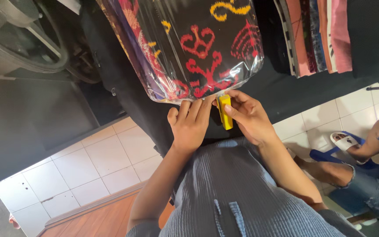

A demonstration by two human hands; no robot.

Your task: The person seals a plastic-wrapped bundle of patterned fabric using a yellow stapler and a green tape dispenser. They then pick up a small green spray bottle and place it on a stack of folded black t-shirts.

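A clear plastic bag (167, 52) holding folded dark cloth with red and yellow patterns lies on a black-covered table (286, 87). My left hand (190, 125) presses its fingers on the bag's near edge. My right hand (247, 115) grips a small yellow tool (225, 112), whose tip touches the bag's edge beside my left fingers.
A stack of folded fabrics (316, 35) in pink, red and dark tones lies at the table's right. Another person's legs in torn jeans (365, 184) and a blue-and-white sandal (343, 142) are on the white tiled floor (101, 162) at right. A wheel-like metal object (23, 39) sits upper left.
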